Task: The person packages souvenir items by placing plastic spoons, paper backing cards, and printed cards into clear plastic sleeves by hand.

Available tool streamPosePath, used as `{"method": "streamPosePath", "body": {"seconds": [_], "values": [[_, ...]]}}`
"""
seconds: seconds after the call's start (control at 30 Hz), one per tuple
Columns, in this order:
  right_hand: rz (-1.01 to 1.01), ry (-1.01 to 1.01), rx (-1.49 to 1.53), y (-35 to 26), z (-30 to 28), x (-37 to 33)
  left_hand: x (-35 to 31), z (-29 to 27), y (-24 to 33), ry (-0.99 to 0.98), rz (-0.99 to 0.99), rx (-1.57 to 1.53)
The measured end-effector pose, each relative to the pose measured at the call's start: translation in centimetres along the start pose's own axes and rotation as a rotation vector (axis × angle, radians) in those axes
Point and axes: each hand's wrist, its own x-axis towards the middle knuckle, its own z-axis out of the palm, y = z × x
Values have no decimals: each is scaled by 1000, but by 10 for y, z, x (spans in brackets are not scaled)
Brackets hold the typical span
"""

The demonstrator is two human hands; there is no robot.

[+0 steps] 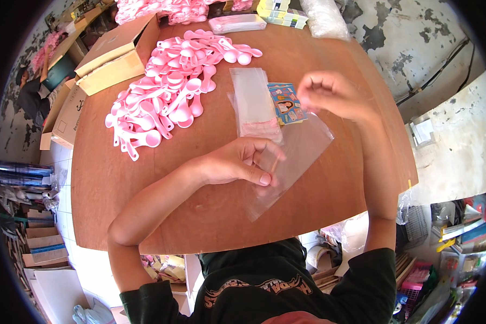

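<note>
A clear plastic bag (pixel 302 146) slants over the table's middle, its near end toward me. My left hand (pixel 237 162) pinches it between thumb and fingers, which show partly through the film. Beyond the bag's far end, my right hand (pixel 332 96) hovers with its fingers curled toward the thumb. It is slightly blurred, and whether anything is in it cannot be made out. Just left of that hand lie blue printed cards (pixel 287 102), partly covered. Beside them rests a stack of clear plastic bags (pixel 251 97).
Pink plastic scoops (pixel 170 89) are heaped on the brown table (pixel 200 216), left of the bags. An open cardboard box (pixel 116 54) stands behind them. At the far edge are a clear packet (pixel 236 23), yellow-green card bundles (pixel 283 13) and a plastic-wrapped roll (pixel 325 19).
</note>
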Motion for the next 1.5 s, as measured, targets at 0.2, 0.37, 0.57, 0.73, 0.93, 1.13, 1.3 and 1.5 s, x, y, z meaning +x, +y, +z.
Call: {"method": "streamPosePath", "body": {"seconds": [0.2, 0.37, 0.57, 0.73, 0.93, 1.13, 1.3, 1.5], "values": [[455, 606, -774, 58, 17, 1, 4, -10, -13, 186, 194, -227], [500, 608, -611, 66, 28, 2, 10, -24, -13, 569, 390, -333], [492, 770, -648, 76, 35, 2, 13, -21, -14, 577, 425, -240], [64, 957, -327, 81, 36, 0, 12, -25, -15, 630, 424, -234], [233, 809, 286, 31, 92, -26, 8, -29, -12, 744, 521, -258], [249, 779, 449, 33, 134, -24, 12, -28, -13, 850, 544, -333], [177, 820, 461, 33, 143, -17, 11, -21, -17, 807, 527, -335], [193, 716, 442, 32, 154, -18, 17, -14, -27, 795, 514, -357]]}}
